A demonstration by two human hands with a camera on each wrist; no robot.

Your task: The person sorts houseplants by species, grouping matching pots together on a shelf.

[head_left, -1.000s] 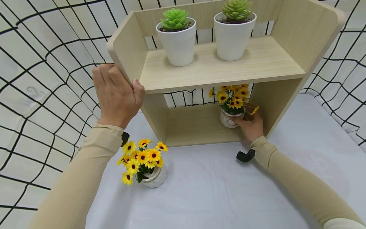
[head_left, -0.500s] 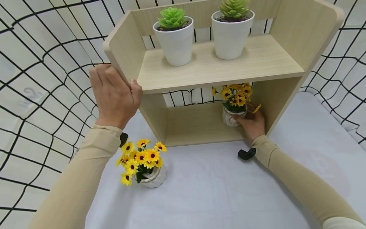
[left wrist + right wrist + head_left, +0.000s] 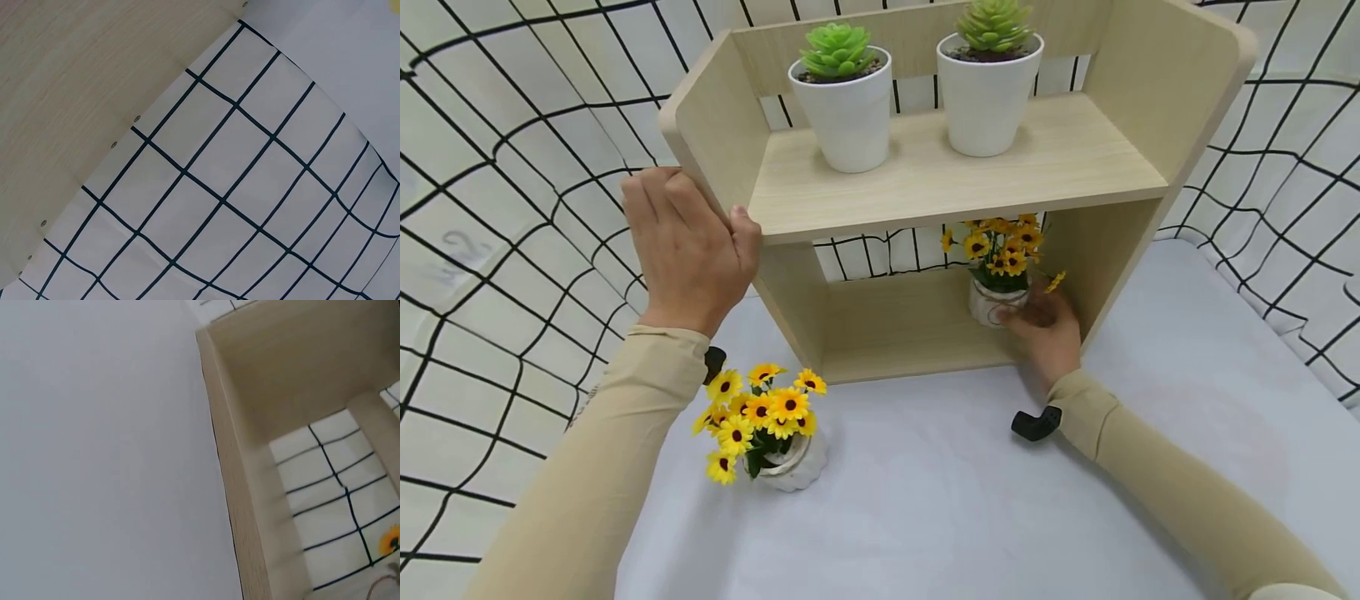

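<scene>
A light wooden shelf [image 3: 940, 179] stands on a white table. My left hand [image 3: 688, 250] grips its left side panel [image 3: 715, 125], fingers on the outside and thumb on the front edge. My right hand [image 3: 1045, 329] reaches into the lower compartment and holds a small white pot of yellow flowers [image 3: 992, 300], which sits at the right on the shelf's bottom board. A second pot of yellow flowers [image 3: 775, 437] stands on the table near my left forearm. The left wrist view shows the wooden panel [image 3: 75, 94], and the right wrist view shows the shelf's lower edge [image 3: 234, 500].
Two white pots with green succulents [image 3: 842, 100] [image 3: 988, 83] stand on the upper board. A white cloth with a black grid [image 3: 512, 167] hangs behind and on both sides. The white tabletop [image 3: 940, 500] stretches in front of the shelf.
The view has drifted slightly. My right hand stays on the flower pot in the lower compartment, barely shifted. My left hand keeps its hold on the side panel.
</scene>
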